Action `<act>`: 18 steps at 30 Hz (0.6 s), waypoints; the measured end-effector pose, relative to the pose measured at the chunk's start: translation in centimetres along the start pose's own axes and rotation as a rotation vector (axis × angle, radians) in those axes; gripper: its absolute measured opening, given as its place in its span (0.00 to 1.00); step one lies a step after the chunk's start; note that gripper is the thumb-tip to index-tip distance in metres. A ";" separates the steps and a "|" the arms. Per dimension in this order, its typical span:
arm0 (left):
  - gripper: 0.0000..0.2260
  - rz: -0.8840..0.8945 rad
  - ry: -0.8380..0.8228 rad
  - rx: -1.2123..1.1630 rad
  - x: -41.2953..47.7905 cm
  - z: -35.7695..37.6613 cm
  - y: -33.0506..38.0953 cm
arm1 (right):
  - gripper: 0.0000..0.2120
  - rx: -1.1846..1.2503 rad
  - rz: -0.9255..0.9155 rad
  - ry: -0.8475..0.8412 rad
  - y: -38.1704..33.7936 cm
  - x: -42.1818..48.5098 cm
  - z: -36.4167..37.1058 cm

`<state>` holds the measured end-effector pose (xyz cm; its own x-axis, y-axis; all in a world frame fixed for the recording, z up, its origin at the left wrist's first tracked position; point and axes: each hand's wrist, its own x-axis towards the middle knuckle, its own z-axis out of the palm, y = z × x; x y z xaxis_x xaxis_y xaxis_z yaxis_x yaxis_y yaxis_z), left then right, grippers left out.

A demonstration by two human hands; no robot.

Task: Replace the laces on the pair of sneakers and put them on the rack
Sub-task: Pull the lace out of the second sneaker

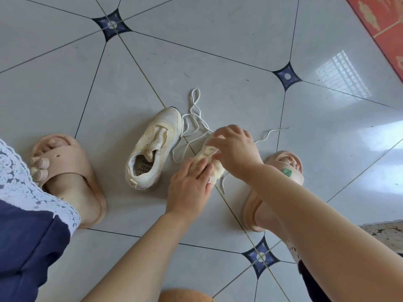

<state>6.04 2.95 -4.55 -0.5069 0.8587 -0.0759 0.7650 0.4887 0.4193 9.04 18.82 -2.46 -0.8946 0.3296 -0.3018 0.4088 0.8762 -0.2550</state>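
Domestic interior, probably an entrance area: glossy grey floor tiles [207, 51] with dark diamond insets [287, 76], red patterned mat [383, 22], house slippers [72, 171].

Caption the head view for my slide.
Left hand presses and right hand grips one sneaker; its unlaced mate stands beside.

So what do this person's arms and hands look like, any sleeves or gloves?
No sleeves: the left forearm and right forearm are bare. The left hand and right hand wear no gloves; no watch, bracelet or rings show.
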 end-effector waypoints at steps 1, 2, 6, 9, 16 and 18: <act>0.16 0.009 0.004 0.000 0.0 0.0 0.0 | 0.12 -0.092 -0.052 -0.015 -0.2 0.1 0.1; 0.17 0.015 0.014 0.002 0.0 0.0 -0.1 | 0.10 -0.162 -0.081 -0.016 -0.2 0.3 0.3; 0.18 -0.001 0.024 -0.002 -0.1 0.1 -0.1 | 0.11 -0.246 -0.156 -0.026 -0.7 1.0 0.0; 0.19 -0.012 0.009 -0.010 -0.1 0.3 -0.2 | 0.10 0.115 0.219 0.215 0.8 1.7 -1.8; 0.17 -0.059 -0.066 -0.057 -0.1 0.3 -0.2 | 0.09 0.588 0.949 0.173 4.7 -0.7 -0.8; 0.17 -0.063 -0.072 -0.056 -0.2 0.2 -0.3 | 0.10 0.465 0.800 0.111 4.0 -1.2 0.0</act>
<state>5.99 2.70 -4.81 -0.5215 0.8366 -0.1677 0.7086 0.5341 0.4611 11.74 21.94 -3.08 -0.3183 0.8273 -0.4630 0.9207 0.1533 -0.3590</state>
